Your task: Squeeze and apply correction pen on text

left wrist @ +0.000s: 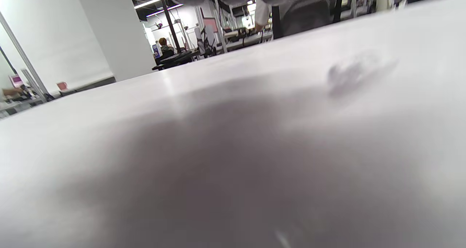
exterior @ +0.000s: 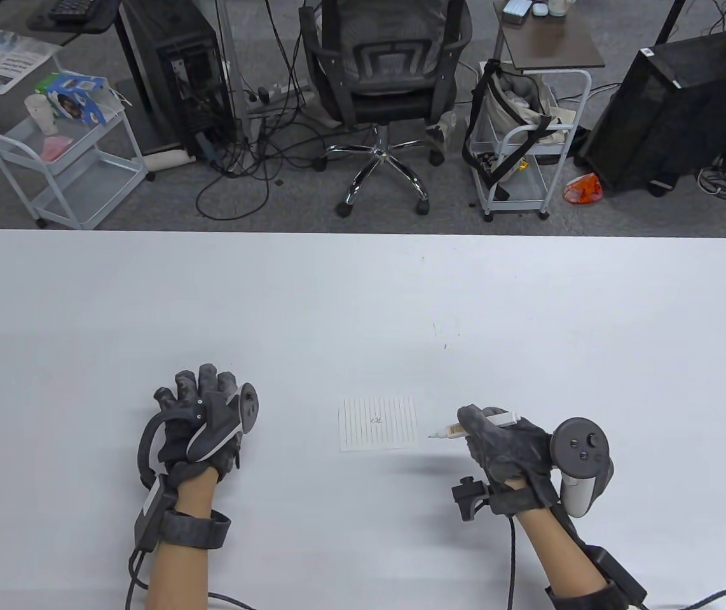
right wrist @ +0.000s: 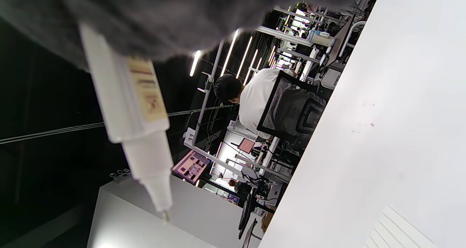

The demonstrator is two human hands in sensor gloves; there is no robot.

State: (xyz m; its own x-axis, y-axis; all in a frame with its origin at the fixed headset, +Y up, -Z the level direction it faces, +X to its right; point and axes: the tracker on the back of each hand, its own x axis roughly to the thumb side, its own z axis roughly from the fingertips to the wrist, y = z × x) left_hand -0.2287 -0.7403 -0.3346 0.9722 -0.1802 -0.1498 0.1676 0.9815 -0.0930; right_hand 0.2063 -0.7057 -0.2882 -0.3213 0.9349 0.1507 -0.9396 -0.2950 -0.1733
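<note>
A small lined paper (exterior: 379,424) with a short handwritten word (exterior: 376,420) lies on the white table (exterior: 363,298). My right hand (exterior: 503,441) grips a white correction pen (exterior: 474,427), uncapped, its tip pointing left, just right of the paper's edge and above the table. In the right wrist view the pen (right wrist: 134,113) hangs from my gloved fingers, and a corner of the paper (right wrist: 397,229) shows at the bottom right. My left hand (exterior: 201,419) rests on the table to the left of the paper, holding nothing. The left wrist view shows only table surface (left wrist: 233,149).
A few small ink specks (exterior: 439,333) mark the table behind the paper. Beyond the table's far edge stand an office chair (exterior: 382,76), two wire carts (exterior: 64,146) and computer towers (exterior: 668,108) on the floor.
</note>
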